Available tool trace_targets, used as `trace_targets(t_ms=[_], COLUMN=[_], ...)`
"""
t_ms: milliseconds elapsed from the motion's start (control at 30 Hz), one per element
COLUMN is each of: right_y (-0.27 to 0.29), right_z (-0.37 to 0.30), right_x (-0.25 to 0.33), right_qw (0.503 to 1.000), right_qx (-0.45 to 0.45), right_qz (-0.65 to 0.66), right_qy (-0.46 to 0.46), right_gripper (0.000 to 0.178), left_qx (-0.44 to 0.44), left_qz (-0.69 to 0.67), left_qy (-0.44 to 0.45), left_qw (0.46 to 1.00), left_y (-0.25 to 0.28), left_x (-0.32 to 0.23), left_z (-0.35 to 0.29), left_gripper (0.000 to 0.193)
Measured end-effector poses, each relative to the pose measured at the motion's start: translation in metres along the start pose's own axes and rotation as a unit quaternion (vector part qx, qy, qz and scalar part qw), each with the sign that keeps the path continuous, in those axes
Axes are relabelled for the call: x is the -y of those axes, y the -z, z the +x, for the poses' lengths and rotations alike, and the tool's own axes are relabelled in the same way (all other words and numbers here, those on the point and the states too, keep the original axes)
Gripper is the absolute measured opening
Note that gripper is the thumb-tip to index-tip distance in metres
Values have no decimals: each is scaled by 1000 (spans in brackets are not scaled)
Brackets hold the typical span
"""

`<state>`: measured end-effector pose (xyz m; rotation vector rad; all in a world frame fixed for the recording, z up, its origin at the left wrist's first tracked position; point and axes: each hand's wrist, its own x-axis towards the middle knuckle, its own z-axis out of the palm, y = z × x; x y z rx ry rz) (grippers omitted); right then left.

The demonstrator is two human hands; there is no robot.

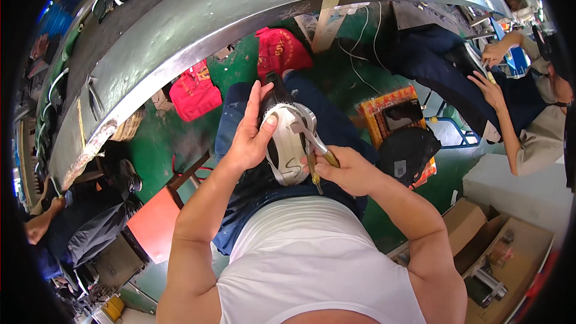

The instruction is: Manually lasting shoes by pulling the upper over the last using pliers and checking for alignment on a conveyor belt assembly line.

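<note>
An upturned shoe [288, 157] rests over my lap, its pale underside facing up with a dark curved mark near the close end. My left hand [252, 132] grips its left side, thumb pressed on the pale surface and fingers stretched along the edge. In my right hand [351, 171] is a pair of pincers [311, 133], its metal jaws at the far right part of the shoe. Yellowish-brown handles show by my fingers, one ending in a thin tip. Whether the jaws pinch any material, I cannot tell.
A long metal-edged bench [198, 42] curves across ahead. Red bags [195, 91] lie on the green floor. A phone [403, 114] and a black cap [408, 153] lie on a patterned seat at right. A co-worker [528, 114] sits beyond; an open cardboard box [510, 252] stands lower right.
</note>
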<state>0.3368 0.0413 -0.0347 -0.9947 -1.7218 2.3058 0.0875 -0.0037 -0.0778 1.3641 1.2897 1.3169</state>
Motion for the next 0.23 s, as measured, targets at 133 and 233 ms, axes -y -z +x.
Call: trace_targets(t_ms=[133,233], right_y=[15,25], right_z=[6,19], right_x=[25,56], right_qw=[997,974], right_qx=[52,52], right_qz=[6,-89], right_qy=[-62,-201], right_gripper=[25,35], left_qx=[-13,2], left_qz=[59,117], left_qy=[18,38], left_qw=[998,992], left_y=[3,8], left_x=[5,10], left_z=[-3,-1], left_gripper=[62,57])
